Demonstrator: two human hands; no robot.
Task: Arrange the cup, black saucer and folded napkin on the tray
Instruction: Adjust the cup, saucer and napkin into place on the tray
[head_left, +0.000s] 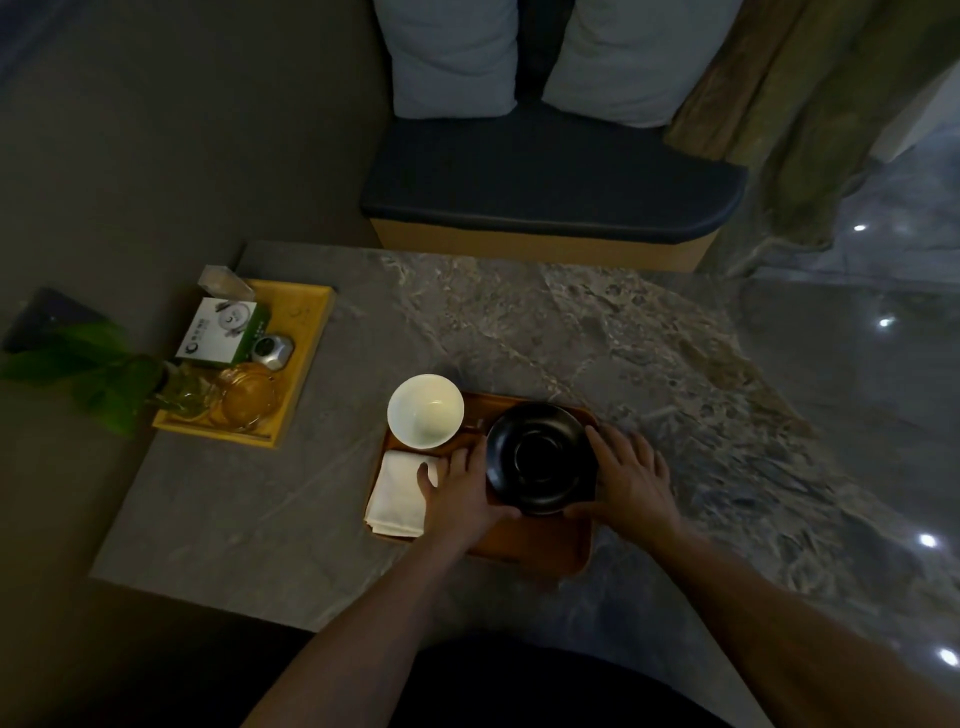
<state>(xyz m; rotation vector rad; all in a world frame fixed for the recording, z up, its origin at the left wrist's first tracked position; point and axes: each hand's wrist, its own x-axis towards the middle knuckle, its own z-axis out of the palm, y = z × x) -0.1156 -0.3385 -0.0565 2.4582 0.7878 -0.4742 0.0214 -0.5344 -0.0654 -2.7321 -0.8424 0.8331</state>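
Observation:
A brown wooden tray (535, 545) lies on the grey marble table. The white cup (425, 418) stands at the tray's far left corner. A folded white napkin (397, 493) lies on the tray's left side, below the cup. The black saucer (540, 457) sits on the tray's right half. My left hand (462, 491) grips the saucer's left rim, and its fingers overlap the napkin's edge. My right hand (631, 478) holds the saucer's right rim.
A yellow tray (306, 358) at the table's left edge holds a green and white box (223, 332), a small metal object (272, 351) and glass dishes (249, 397). A leafy plant (88, 369) stands beside it. A cushioned bench (550, 208) lies beyond the table.

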